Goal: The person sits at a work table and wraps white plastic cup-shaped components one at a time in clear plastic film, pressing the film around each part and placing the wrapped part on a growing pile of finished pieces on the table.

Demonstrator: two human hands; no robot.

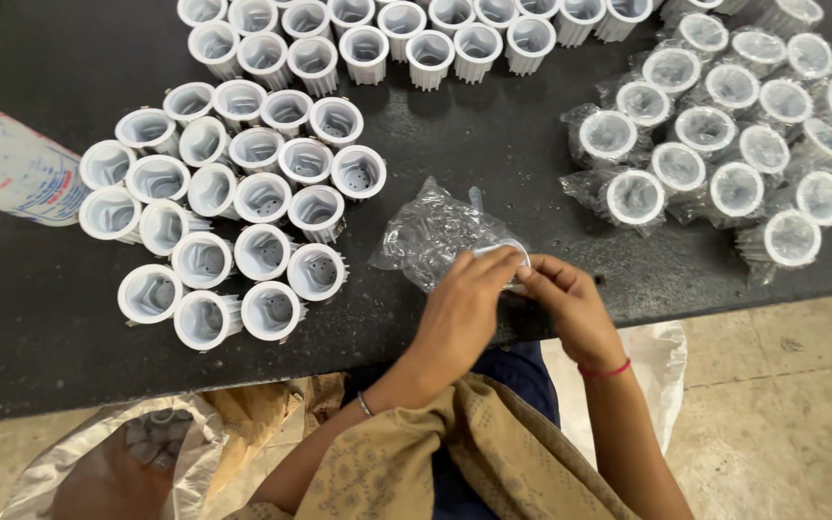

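Observation:
My left hand (461, 310) and my right hand (567, 303) meet at the near edge of a black table (69, 327). Both grip the open end of a clear plastic bag (432, 231), which lies crumpled on the table with a white finned cup-shaped part (501, 258) inside it. The fingers of both hands pinch the bag around the part's rim. Most of the part is hidden by my fingers and the plastic.
Several bare white finned cups (233, 207) stand in a cluster to the left and in a row (387, 39) at the back. Several bagged ones (724, 144) lie at the right. A plastic sack (12, 164) rests far left; another bag (137, 453) sits on the floor.

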